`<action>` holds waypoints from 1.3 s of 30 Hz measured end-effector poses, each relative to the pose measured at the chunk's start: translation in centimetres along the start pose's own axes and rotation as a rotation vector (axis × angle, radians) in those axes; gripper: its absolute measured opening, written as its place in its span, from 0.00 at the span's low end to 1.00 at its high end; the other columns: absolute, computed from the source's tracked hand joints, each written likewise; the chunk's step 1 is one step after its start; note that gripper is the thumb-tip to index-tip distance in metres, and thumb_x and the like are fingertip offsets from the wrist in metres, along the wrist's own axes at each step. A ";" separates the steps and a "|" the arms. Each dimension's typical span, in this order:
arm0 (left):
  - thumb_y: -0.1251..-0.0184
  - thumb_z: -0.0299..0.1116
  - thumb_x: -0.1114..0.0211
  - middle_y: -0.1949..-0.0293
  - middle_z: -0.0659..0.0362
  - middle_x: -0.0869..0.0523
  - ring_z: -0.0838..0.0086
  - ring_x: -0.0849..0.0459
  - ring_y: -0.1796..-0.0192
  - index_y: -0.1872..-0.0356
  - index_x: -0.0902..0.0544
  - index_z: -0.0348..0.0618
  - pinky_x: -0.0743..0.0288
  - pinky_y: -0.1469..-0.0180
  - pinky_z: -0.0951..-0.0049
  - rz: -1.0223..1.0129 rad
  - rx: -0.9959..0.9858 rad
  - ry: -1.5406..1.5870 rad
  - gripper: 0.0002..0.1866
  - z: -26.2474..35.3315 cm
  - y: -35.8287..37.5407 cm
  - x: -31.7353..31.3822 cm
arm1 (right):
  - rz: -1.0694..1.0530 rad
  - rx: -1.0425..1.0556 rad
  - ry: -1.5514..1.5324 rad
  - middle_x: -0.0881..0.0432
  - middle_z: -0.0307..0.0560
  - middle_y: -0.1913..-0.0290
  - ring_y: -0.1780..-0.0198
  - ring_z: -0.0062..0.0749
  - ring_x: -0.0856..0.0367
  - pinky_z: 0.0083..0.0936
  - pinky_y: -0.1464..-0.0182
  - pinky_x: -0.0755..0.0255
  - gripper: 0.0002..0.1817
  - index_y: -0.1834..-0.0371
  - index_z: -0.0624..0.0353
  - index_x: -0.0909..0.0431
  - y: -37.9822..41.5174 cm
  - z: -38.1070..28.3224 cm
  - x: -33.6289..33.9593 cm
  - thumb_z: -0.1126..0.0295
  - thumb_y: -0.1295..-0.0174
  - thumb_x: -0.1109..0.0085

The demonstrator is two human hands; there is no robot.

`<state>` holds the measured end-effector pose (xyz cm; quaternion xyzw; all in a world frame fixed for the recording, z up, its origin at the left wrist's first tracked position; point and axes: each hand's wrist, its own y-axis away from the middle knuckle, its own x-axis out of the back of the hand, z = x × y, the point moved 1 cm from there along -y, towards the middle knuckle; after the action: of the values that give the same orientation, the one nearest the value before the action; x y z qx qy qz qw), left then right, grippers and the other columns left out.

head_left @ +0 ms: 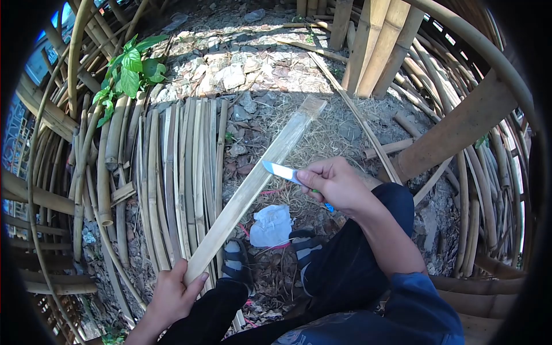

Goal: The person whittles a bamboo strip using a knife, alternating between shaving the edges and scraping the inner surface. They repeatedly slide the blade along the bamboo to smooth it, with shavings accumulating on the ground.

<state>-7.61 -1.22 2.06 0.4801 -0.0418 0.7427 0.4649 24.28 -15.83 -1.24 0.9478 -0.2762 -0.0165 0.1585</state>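
My left hand (173, 292) grips the near end of a long, flat bamboo strip (234, 208), its thumb lying along the edge. The strip slants up and away to the right, its far end over a patch of shavings (316, 144). In my right hand (333, 183) is a knife (283, 171) with a pale handle, fingers closed round it. The blade points left, its tip overlapping the right edge of the strip about midway along.
A row of split bamboo strips (178, 178) lies left of my feet. A crumpled white sheet (271, 225) rests between my sandals. Thick bamboo poles (454, 123) stand at right, a leafy plant (129, 66) at upper left. Sunlit stones (230, 72) cover the ground ahead.
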 end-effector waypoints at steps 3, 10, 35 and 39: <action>0.33 0.38 0.32 0.91 0.49 0.27 0.57 0.20 0.87 0.72 0.29 0.33 0.30 0.81 0.62 0.046 -0.101 -0.073 0.19 -0.2 0.0 -0.2 | -0.068 0.000 0.053 0.30 0.34 0.84 0.82 0.15 0.38 0.19 0.78 0.45 0.17 0.72 0.66 0.18 -0.4 0.0 0.8 0.65 0.28 0.42; 0.33 0.37 0.32 0.91 0.49 0.27 0.59 0.21 0.87 0.71 0.29 0.34 0.30 0.81 0.63 0.015 -0.077 -0.016 0.18 -0.3 0.3 -0.2 | 0.258 0.115 -0.009 0.29 0.34 0.84 0.82 0.14 0.37 0.21 0.79 0.47 0.19 0.74 0.66 0.20 -1.4 -1.2 5.7 0.64 0.27 0.44; 0.33 0.34 0.35 0.87 0.55 0.32 0.74 0.34 0.83 0.71 0.26 0.33 0.38 0.77 0.66 -0.006 0.027 0.074 0.14 -0.6 0.8 -0.2 | -0.115 -0.046 -0.123 0.30 0.32 0.83 0.82 0.14 0.38 0.17 0.78 0.44 0.18 0.70 0.63 0.20 0.3 -0.1 -0.5 0.62 0.25 0.46; 0.33 0.35 0.34 0.88 0.56 0.31 0.73 0.31 0.85 0.71 0.25 0.33 0.37 0.79 0.67 -0.053 0.009 0.104 0.15 -1.7 1.0 -0.3 | -0.079 0.036 -0.108 0.30 0.32 0.83 0.82 0.14 0.38 0.17 0.80 0.45 0.18 0.70 0.63 0.19 -1.0 0.6 1.4 0.60 0.25 0.46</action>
<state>-9.39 -1.11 1.32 0.4440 -0.0016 0.7543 0.4837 25.89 -15.94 -2.01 0.9583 -0.2471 -0.0689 0.1255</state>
